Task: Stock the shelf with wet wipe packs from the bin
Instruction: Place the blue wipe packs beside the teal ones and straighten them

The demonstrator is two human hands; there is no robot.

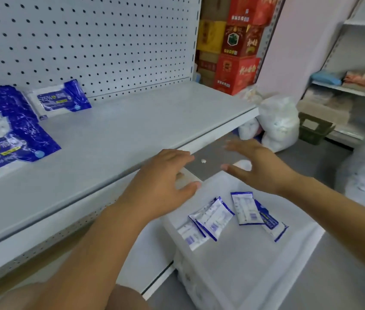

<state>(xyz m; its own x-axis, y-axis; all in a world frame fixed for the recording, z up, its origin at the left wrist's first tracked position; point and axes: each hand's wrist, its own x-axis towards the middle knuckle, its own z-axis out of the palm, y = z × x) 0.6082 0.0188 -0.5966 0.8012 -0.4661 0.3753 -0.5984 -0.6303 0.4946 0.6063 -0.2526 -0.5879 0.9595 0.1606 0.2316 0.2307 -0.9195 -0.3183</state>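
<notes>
A white plastic bin point(300, 245) stands on the floor below the shelf's front edge, with several blue-and-white wet wipe packs point(215, 217) lying flat inside it. The grey metal shelf point(136, 121) carries a few of the same packs at its far left: one leaning on the pegboard point(62, 99) and a larger pile point(7, 135) nearer me. My left hand point(163, 182) hovers over the bin's near-left corner, fingers spread, holding nothing. Above the bin's far side, my right hand point(259, 164) is also spread and empty.
Red and yellow cartons point(237, 48) are stacked behind the shelf's right end. White plastic bags point(277, 124) and a dark green basket point(315, 128) sit on the floor to the right. A second shelf unit point(355, 86) stands at the far right.
</notes>
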